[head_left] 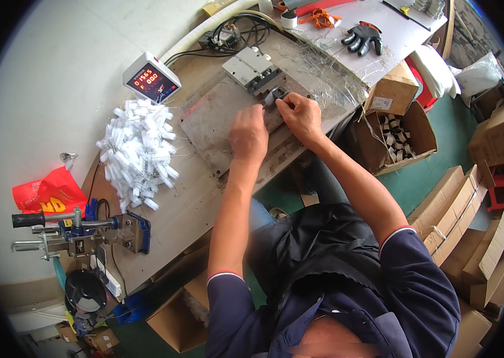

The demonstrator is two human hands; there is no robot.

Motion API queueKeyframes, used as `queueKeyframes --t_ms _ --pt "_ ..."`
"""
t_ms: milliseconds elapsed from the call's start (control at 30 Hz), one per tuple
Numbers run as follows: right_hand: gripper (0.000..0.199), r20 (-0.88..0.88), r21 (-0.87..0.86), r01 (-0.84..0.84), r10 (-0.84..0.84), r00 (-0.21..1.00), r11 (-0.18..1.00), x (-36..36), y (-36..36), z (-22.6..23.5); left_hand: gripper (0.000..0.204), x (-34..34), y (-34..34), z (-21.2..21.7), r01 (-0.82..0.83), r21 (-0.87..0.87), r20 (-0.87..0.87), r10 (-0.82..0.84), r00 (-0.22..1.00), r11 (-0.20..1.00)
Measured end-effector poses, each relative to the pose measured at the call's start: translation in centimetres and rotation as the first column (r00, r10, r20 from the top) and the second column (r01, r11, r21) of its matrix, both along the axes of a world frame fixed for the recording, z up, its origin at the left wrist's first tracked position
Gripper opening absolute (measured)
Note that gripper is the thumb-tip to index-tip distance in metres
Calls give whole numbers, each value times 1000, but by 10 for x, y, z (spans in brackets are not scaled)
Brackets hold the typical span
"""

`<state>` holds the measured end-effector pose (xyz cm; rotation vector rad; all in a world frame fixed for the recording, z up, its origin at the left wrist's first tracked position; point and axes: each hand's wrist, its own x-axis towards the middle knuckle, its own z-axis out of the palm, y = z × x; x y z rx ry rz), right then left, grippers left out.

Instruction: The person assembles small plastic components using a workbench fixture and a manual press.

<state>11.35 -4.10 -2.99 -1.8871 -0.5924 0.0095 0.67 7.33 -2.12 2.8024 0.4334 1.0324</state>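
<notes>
My right hand (302,117) is closed, thumb and finger pinched together at a small dark block (279,93) on the front of a metal bench fixture (253,67). A whitish bit shows beside that block; what my fingertips grip is hidden. Just to the left, my left hand (248,133) is curled closed above the fixture's flat metal plate (204,122), slightly blurred. Whatever it holds, if anything, cannot be made out. Left of the plate lies a big heap of white bristle brushes (137,149) with thin wire stems.
A counter box with a red display (152,79) stands behind the heap. Black cables (234,33) run behind the fixture. Loose wires (335,74) litter the right side, near a black work glove (364,38). A lever clamp (79,230) sits front left; an open carton (422,146) stands right.
</notes>
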Motion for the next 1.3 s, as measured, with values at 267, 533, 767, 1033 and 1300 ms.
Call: queueKeyframes --t_ms 267,533,767,1033,1300 --pt "17 -142 291 -150 197 970 945 3 -7 -8 11 -39 -5 9 -55 -468 -15 54 998 882" --pt "22 -439 513 -288 536 721 808 -14 -12 15 15 -47 -6 5 32 -531 43 -10 999 847" --pt "18 -455 442 -372 561 692 816 -28 6 12 12 -58 -9 11 23 -508 40 -3 999 861" --pt "22 -398 316 -490 583 708 812 -56 33 39 15 -92 18 -1 -29 -426 207 129 970 904" --pt "19 89 -103 -597 605 791 796 -123 126 38 14 -180 83 -14 -250 -641 532 655 537 726"
